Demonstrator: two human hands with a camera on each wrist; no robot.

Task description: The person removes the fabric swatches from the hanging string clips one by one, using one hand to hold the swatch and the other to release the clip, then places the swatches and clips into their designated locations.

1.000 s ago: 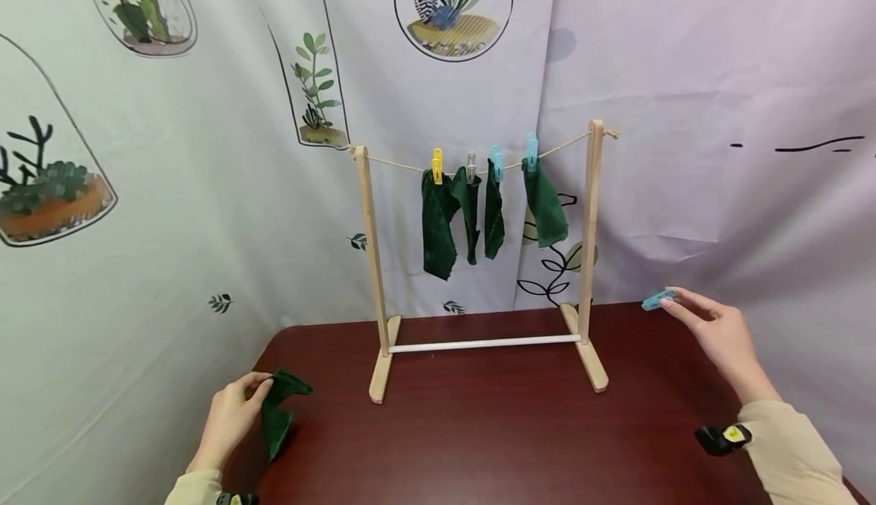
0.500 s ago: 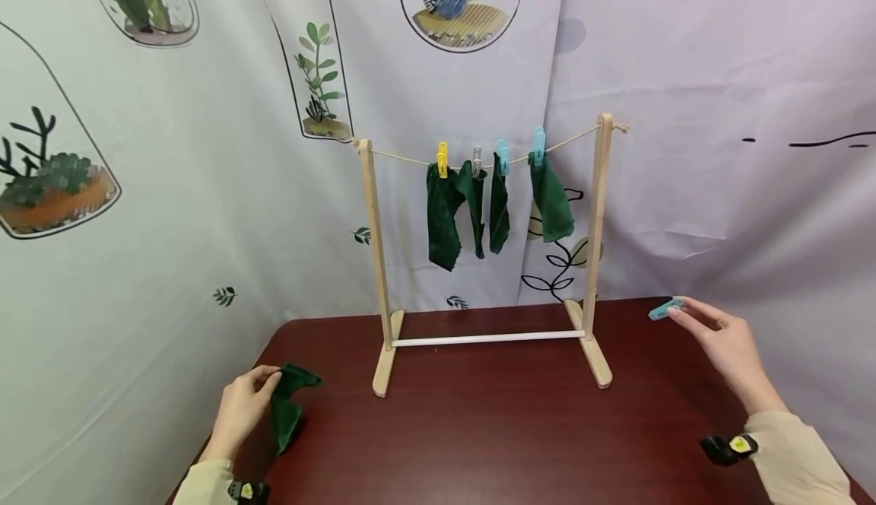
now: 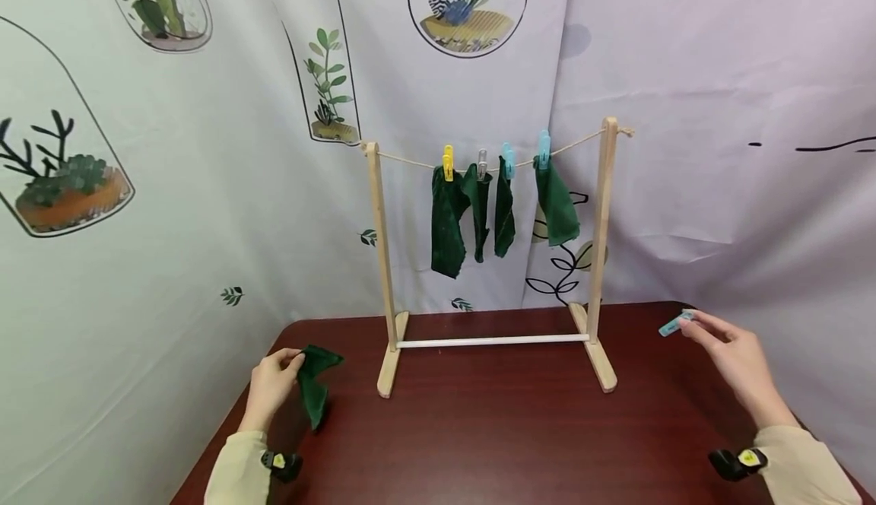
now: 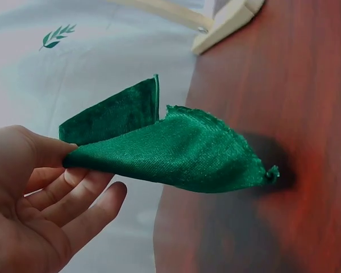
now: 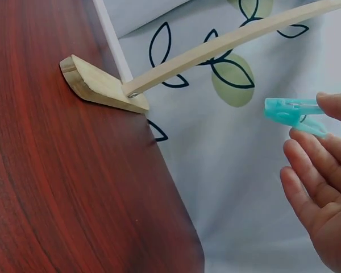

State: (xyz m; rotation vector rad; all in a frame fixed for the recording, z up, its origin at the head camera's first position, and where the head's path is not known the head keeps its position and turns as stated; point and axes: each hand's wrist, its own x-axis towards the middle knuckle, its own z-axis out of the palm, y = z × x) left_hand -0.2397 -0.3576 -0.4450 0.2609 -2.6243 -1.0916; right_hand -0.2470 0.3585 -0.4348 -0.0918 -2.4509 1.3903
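Observation:
My left hand [image 3: 270,387] pinches a green cloth [image 4: 182,151] by one corner between thumb and fingers, and the rest droops over the table's left side. A light blue clothespin [image 5: 290,111] is pinched by its handle ends between the thumb and fingers of my right hand [image 3: 742,364], out past the rack's right side. On the rack's string hang several green cloths: one under a yellow clothespin [image 3: 448,163], one under a clear clothespin [image 3: 482,164], and two under blue clothespins, the rightmost cloth [image 3: 557,204] close to the right post.
The wooden rack [image 3: 386,246] stands at the back of the dark red table [image 3: 506,436], its white crossbar [image 3: 493,341] low between the feet. Behind it hangs a pale curtain [image 3: 684,208] printed with plants and jars.
My left hand has moved right and up toward the rack, carrying the green cloth. My right hand has shifted slightly right and down, still pinching the blue clothespin. The head view has shifted slightly.

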